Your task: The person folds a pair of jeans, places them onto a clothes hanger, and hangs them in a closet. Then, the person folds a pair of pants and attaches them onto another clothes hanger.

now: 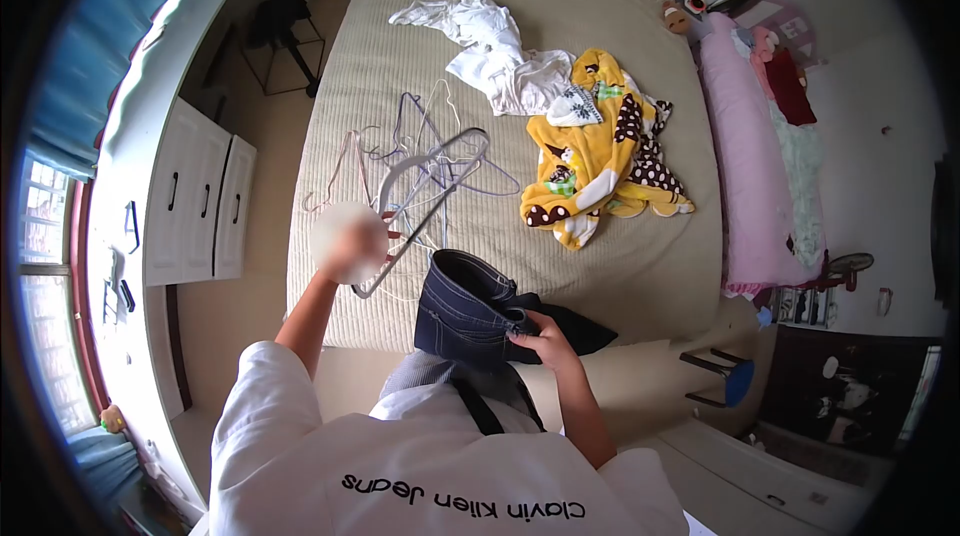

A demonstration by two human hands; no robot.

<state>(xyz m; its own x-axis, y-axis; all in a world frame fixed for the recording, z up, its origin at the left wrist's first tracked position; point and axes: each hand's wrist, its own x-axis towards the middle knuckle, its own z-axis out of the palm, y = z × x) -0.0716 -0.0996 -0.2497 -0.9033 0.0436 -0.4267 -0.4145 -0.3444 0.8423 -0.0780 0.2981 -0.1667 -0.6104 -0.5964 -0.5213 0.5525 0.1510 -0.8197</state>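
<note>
My left hand (352,241), partly blurred over, is closed on a grey clothes hanger (402,238) held at a slant above the bed. Dark blue jeans (463,321) hang in front of my body with the waistband gaping. The fingers of my right hand (543,341) are closed on the waistband's right side. Beyond the hanger, several loose wire hangers (410,151) lie tangled on the bed. A black piece of cloth (570,326) shows beside the jeans, partly hidden by my right hand.
The bed (340,151) has a ribbed beige cover. On it lie crumpled white clothes (500,56) and a yellow patterned garment (585,156). White cabinets (195,191) stand to the left, a pink padded bed guard (740,156) to the right, and a blue stool (738,382) at the lower right.
</note>
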